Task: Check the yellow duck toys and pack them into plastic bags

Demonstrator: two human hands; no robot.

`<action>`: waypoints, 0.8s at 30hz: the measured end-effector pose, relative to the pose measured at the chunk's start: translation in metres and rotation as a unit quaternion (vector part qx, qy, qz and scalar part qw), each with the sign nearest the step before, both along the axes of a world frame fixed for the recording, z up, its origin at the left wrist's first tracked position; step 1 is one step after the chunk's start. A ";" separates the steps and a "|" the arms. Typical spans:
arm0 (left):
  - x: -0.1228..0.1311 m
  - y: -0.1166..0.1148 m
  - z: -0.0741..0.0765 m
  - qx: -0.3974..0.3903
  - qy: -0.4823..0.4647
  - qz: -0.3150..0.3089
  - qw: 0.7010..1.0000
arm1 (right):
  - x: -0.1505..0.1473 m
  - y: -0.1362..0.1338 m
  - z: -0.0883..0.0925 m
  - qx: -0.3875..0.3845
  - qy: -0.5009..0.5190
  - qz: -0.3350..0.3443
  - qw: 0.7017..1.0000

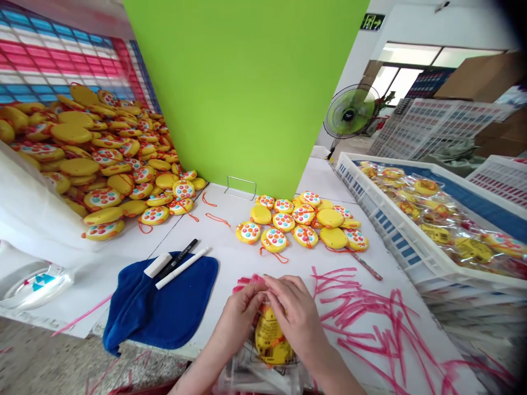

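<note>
At the table's front edge my left hand [242, 310] and my right hand [296, 310] meet at the top of a clear plastic bag [263, 351]. Fingers and thumbs of both are pinched together on its upper edge. Inside the bag lies a yellow toy [274, 337] with dark print and a barcode facing up. Pink strip ends [242, 282] show just behind my fingers. More clear bags appear under this one. Loose yellow toys [284, 222] with coloured buttons and orange cords are grouped beyond my hands.
A large heap of yellow toys [132, 159] spills in from the left. A blue cloth [177, 312] bears markers and an eraser-like white block. Pink strips [379, 329] litter the right side. A white crate [395, 252] holds bagged toys. A green panel [251, 93] stands behind.
</note>
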State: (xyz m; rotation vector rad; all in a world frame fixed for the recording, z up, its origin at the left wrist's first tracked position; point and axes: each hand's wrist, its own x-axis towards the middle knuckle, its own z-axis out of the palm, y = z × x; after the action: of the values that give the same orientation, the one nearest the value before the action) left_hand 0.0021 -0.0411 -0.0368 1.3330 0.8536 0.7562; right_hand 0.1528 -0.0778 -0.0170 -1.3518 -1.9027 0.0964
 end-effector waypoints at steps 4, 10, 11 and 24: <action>0.000 -0.002 0.016 0.128 0.110 -0.009 0.986 | -0.010 0.004 0.005 0.015 -0.066 0.018 0.998; 0.000 -0.003 0.021 0.168 0.175 -0.040 0.969 | -0.009 0.015 -0.002 -0.031 0.067 -0.012 0.997; 0.000 -0.002 0.018 0.159 0.159 -0.043 0.973 | -0.003 0.018 -0.004 -0.065 0.154 -0.029 0.985; -0.005 0.015 -0.036 -0.180 -0.063 0.017 0.982 | 0.177 0.028 -0.043 -0.089 0.583 -0.303 0.748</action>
State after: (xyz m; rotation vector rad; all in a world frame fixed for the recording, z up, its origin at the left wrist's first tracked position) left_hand -0.0033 -0.0256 -0.0731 0.9419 0.8661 0.6680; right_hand 0.3294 -0.0495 -0.0603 -1.4241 -0.3741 0.6399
